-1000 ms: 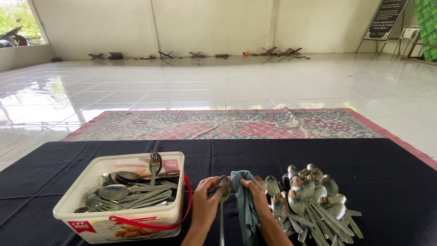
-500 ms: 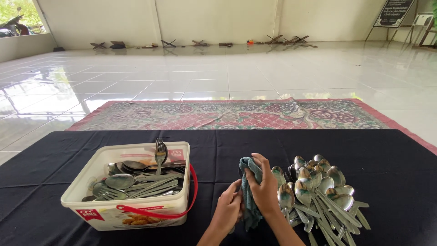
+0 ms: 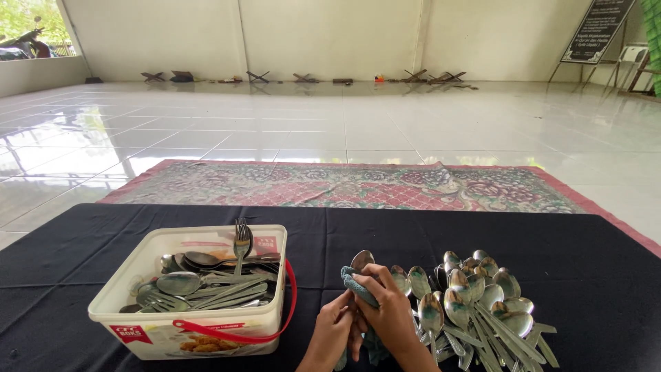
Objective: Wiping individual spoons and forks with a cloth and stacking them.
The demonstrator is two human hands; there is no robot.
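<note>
Right, we've got our left hand point(image 3: 335, 329) gripping a spoon point(image 3: 360, 264) by the handle; right hand point(image 3: 387, 311) clenches the cloth point(image 3: 359, 286) round its neck; wiped pile point(image 3: 482, 300) just right; tub point(image 3: 193, 293) left looks far from emptied.

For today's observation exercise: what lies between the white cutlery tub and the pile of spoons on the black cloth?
In the head view, both hands, left and right, rubbing one spoon with a teal cloth.
</note>
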